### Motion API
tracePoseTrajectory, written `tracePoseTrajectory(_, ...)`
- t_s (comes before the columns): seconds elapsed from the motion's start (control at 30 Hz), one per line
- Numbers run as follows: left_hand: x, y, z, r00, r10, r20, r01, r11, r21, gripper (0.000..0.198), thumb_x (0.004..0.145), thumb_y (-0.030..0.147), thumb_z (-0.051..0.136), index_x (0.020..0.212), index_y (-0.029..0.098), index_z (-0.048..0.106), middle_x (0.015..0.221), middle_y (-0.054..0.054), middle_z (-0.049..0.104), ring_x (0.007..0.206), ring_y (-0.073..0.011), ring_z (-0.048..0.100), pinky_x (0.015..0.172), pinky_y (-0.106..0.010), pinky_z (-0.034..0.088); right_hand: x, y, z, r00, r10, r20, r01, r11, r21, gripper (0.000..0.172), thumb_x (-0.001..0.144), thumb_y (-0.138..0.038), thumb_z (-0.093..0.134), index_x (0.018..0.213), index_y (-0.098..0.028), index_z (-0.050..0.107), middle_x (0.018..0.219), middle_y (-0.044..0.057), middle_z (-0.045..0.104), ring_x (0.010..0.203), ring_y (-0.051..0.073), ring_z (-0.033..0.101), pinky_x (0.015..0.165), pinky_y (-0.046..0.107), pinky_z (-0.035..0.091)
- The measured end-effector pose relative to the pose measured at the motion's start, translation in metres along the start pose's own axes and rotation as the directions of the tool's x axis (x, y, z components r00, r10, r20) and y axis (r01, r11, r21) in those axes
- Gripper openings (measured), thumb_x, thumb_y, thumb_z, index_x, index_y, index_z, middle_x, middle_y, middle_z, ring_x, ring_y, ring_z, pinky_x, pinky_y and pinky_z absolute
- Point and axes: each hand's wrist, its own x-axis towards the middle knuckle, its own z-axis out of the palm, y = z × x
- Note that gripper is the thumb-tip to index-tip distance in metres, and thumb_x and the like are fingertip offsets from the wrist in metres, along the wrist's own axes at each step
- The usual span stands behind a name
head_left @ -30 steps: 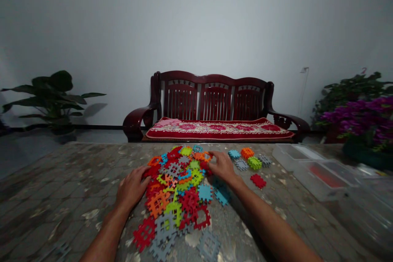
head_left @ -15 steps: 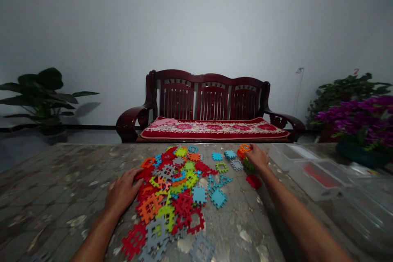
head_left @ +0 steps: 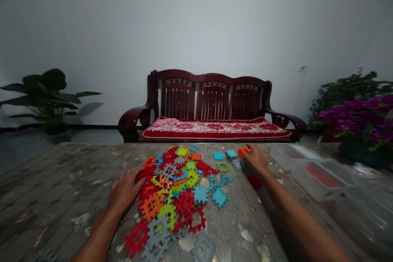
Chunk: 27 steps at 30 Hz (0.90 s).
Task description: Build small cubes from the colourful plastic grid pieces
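Flat plastic interlocking pieces in several colours lie in a loose heap on the table. My left hand (head_left: 125,190) rests at the heap's left edge, its fingers stretched out and touching a red piece (head_left: 146,172). Over on the right, my right hand (head_left: 257,159) has its fingertips closed on the orange interlocking pieces (head_left: 243,152), which look stacked. A grey piece (head_left: 237,165) and a blue stack (head_left: 231,154) lie just left of that hand. Below its wrist is a dark red piece (head_left: 254,181). The hand hides most of a green piece.
Clear plastic boxes (head_left: 319,178) stand on the table's right side, one with something red inside. Behind them is a pot of purple flowers (head_left: 365,120). A wooden bench (head_left: 211,90) stands beyond the far table edge. A leafy plant (head_left: 50,96) is at left.
My right hand has shifted slightly at the orange pieces, which now look more compact, and it covers more of the green piece. My left hand stays by the heap. The view has drifted slightly.
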Motion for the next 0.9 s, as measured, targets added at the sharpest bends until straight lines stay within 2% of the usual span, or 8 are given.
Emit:
tracePoseTrajectory(0.1, -0.001, 0.002, -0.001, 1.0, -0.001, -0.011, 0.001, 1.0, 0.004, 0.044, 0.097, 0.035, 0.044, 0.132, 0.026, 0.07, 0.145, -0.008, 0.068, 0.133, -0.0268, 0.062, 0.113, -0.045, 0.048, -0.02, -0.02, 0.004, 0.98, -0.158, 0.124, 0.135, 0.975, 0.175, 0.044, 0.088, -0.026, 0.06, 0.128, -0.02, 0.076, 0.125, 0.011, 0.077, 0.119, 0.03, 0.07, 0.104, 0.04, 0.052)
tracePoseTrajectory(0.2, -0.001, 0.003, -0.002, 1.0, -0.005, -0.012, 0.005, 1.0, -0.008, 0.044, 0.097, 0.034, 0.045, 0.132, 0.025, 0.07, 0.144, -0.008, 0.068, 0.133, -0.0278, 0.062, 0.112, -0.046, 0.048, -0.044, -0.045, 0.011, 0.914, -0.323, 0.246, 0.246, 0.923, 0.295, 0.042, 0.087, -0.021, 0.059, 0.125, -0.018, 0.077, 0.127, 0.009, 0.077, 0.12, 0.025, 0.07, 0.107, 0.034, 0.049)
tracePoseTrajectory(0.33, -0.001, 0.003, -0.003, 1.0, 0.002, -0.012, -0.002, 1.0, -0.018, 0.044, 0.096, 0.034, 0.046, 0.132, 0.025, 0.071, 0.142, -0.009, 0.069, 0.132, -0.028, 0.063, 0.111, -0.046, 0.049, -0.069, -0.081, 0.015, 0.851, -0.424, 0.31, 0.362, 0.901, 0.238, 0.044, 0.087, -0.026, 0.063, 0.129, -0.02, 0.076, 0.13, 0.01, 0.076, 0.127, 0.028, 0.064, 0.108, 0.037, 0.046)
tracePoseTrajectory(0.5, -0.002, 0.005, -0.004, 1.0, 0.005, 0.004, -0.005, 1.0, -0.026, 0.043, 0.096, 0.032, 0.048, 0.132, 0.025, 0.07, 0.143, -0.008, 0.069, 0.133, -0.0272, 0.062, 0.111, -0.045, 0.048, -0.082, -0.119, 0.011, 0.812, -0.442, 0.381, 0.422, 0.896, 0.14, 0.058, 0.086, -0.046, 0.072, 0.139, -0.023, 0.07, 0.128, 0.011, 0.076, 0.126, 0.032, 0.063, 0.103, 0.038, 0.046)
tracePoseTrajectory(0.57, -0.002, 0.006, -0.005, 1.0, -0.001, 0.002, 0.001, 1.0, -0.029, 0.043, 0.096, 0.032, 0.049, 0.132, 0.026, 0.071, 0.143, -0.008, 0.069, 0.132, -0.0273, 0.062, 0.111, -0.045, 0.048, -0.085, -0.127, 0.012, 0.808, -0.444, 0.388, 0.435, 0.893, 0.117, 0.057, 0.085, -0.047, 0.073, 0.136, -0.024, 0.071, 0.124, 0.011, 0.077, 0.122, 0.031, 0.064, 0.1, 0.037, 0.046)
tracePoseTrajectory(0.7, -0.001, 0.005, -0.005, 1.0, -0.005, -0.002, 0.005, 0.999, -0.033, 0.043, 0.095, 0.032, 0.049, 0.132, 0.025, 0.071, 0.143, -0.009, 0.069, 0.131, -0.0285, 0.063, 0.109, -0.046, 0.05, -0.088, -0.133, 0.017, 0.822, -0.421, 0.383, 0.417, 0.904, 0.099, 0.049, 0.085, -0.036, 0.07, 0.133, -0.024, 0.071, 0.119, 0.008, 0.078, 0.119, 0.029, 0.063, 0.097, 0.035, 0.044)
tracePoseTrajectory(0.9, 0.001, 0.001, -0.001, 1.0, 0.001, -0.025, -0.002, 0.999, -0.042, 0.044, 0.095, 0.035, 0.048, 0.131, 0.025, 0.072, 0.142, -0.009, 0.069, 0.131, -0.0295, 0.064, 0.11, -0.048, 0.05, -0.093, -0.138, 0.026, 0.873, -0.345, 0.345, 0.312, 0.938, 0.15, 0.058, 0.085, -0.031, 0.069, 0.142, -0.022, 0.064, 0.123, 0.009, 0.077, 0.119, 0.029, 0.063, 0.099, 0.037, 0.045)
